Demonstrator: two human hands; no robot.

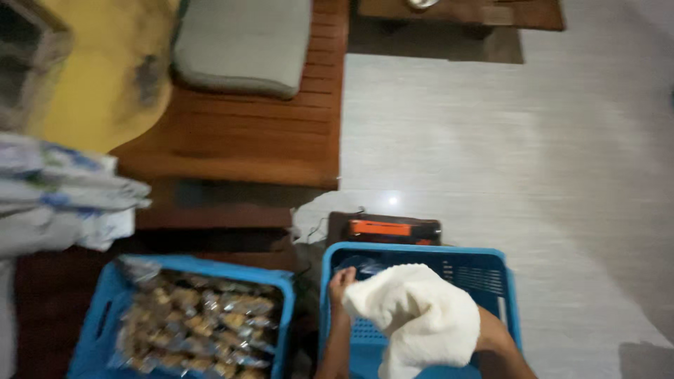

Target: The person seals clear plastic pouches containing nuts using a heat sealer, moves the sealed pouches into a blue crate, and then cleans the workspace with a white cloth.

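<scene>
My left hand (341, 283) grips the upper left corner of a cream-white cloth (421, 319) over a blue plastic basket (491, 261). The cloth drapes down and hides my right hand; only my right forearm (500, 344) shows beside it, inside the basket. The basket's perforated floor shows under the cloth. A second blue basket (112, 302) to the left is filled with several small clear-wrapped brown snacks (203, 323).
A wooden bench (246, 140) with a grey cushion (246, 42) stands behind the baskets. Folded patterned fabric (63, 196) lies at the left. An orange and dark object (382, 229) sits behind the right basket. Pale tiled floor (526, 154) spreads to the right.
</scene>
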